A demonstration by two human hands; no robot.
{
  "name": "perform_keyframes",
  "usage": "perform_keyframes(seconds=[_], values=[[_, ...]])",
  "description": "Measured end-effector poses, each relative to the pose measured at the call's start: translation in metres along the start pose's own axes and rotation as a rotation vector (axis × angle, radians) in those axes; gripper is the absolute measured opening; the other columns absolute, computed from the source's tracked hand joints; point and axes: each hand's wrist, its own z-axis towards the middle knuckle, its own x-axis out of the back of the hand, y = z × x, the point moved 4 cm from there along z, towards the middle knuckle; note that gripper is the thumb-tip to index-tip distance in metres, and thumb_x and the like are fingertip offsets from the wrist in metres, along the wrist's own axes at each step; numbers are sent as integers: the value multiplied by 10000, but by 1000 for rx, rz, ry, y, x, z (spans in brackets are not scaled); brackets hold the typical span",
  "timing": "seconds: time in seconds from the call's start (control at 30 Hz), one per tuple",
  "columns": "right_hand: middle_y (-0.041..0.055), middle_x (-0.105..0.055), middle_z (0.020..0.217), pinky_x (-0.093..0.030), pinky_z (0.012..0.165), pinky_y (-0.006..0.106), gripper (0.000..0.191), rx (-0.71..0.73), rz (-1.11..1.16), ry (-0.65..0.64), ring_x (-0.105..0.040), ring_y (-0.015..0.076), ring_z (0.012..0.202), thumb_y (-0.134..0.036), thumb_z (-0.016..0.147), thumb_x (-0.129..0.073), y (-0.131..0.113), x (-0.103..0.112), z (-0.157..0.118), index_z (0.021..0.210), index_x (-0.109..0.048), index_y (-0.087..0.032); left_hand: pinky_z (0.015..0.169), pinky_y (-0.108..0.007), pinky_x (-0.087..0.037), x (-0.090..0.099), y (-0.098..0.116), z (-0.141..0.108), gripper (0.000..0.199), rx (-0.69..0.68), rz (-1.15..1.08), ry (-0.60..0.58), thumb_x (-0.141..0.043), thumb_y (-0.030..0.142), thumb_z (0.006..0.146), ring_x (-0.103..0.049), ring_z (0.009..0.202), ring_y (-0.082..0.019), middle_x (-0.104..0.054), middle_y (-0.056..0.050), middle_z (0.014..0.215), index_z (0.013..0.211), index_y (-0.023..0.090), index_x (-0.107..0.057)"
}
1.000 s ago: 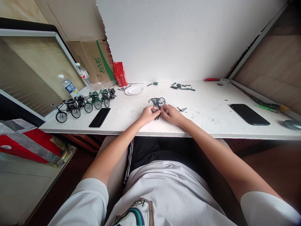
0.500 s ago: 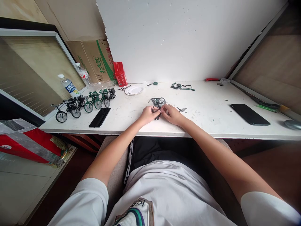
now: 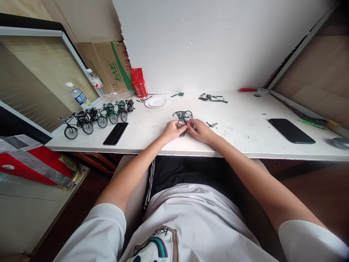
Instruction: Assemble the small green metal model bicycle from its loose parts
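Note:
A miniature bicycle (image 3: 187, 116) with a spoked wheel and dark green frame parts is between my hands, low over the white table (image 3: 234, 142). My left hand (image 3: 173, 131) is closed on its near side, thumb and fingers pinching. From the other side my right hand (image 3: 199, 130) meets it, with fingertips pressed together at the bicycle; whether they pinch a small part is hidden. Just right of my right hand lies a small grey-black part (image 3: 212, 124). Finished-looking miniature bicycles, among them a black one (image 3: 76, 124) and a green one (image 3: 107, 113), stand in a row at the left.
Loose dark green pieces (image 3: 214, 98) lie at the back, left of a red tool handle (image 3: 247, 89). White paper plates (image 3: 156, 102), a red box (image 3: 139, 83) and bottles (image 3: 79, 96) stand back left. Phones lie at the left (image 3: 116, 133) and right (image 3: 291, 131).
The view has tilted slightly. Both hands stay at the miniature bicycle, with only a tiny shift of the right fingers.

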Motion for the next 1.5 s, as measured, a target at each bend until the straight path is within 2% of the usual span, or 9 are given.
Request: perform_keyframes(seconds=[0.27,0.47,0.67,1.5], values=[[119,-696,945,-485,835,444,194,-6,5,-8,-620,304,903,-405,1054,-470,0,0,0,1022,-569,-241,683,-280,-544,0,3,-1,250,2,2,-7,-766,395,879,-709,704,-172,-779,-63,783,888,146,-743],[109,-688,923,-483,790,421,189,6,1,0,-613,287,870,-399,1055,-471,1,0,0,1012,-563,-239,680,-273,-534,1,-5,2,272,16,8,20,-794,407,858,-718,731,-177,-788,-66,821,929,147,-756],[101,-676,906,-471,759,406,173,13,-2,-6,-604,282,849,-387,1053,-472,0,0,0,1016,-557,-241,655,-268,-528,1,-3,0,271,0,18,-16,-741,420,903,-707,693,-170,-781,-65,779,925,151,-761],[95,-671,900,-464,764,406,163,1,-5,-12,-596,279,842,-374,1051,-472,1,-1,0,1016,-558,-240,651,-261,-535,0,-6,2,241,-25,2,-22,-737,386,909,-714,705,-169,-788,-76,802,919,147,-764]])
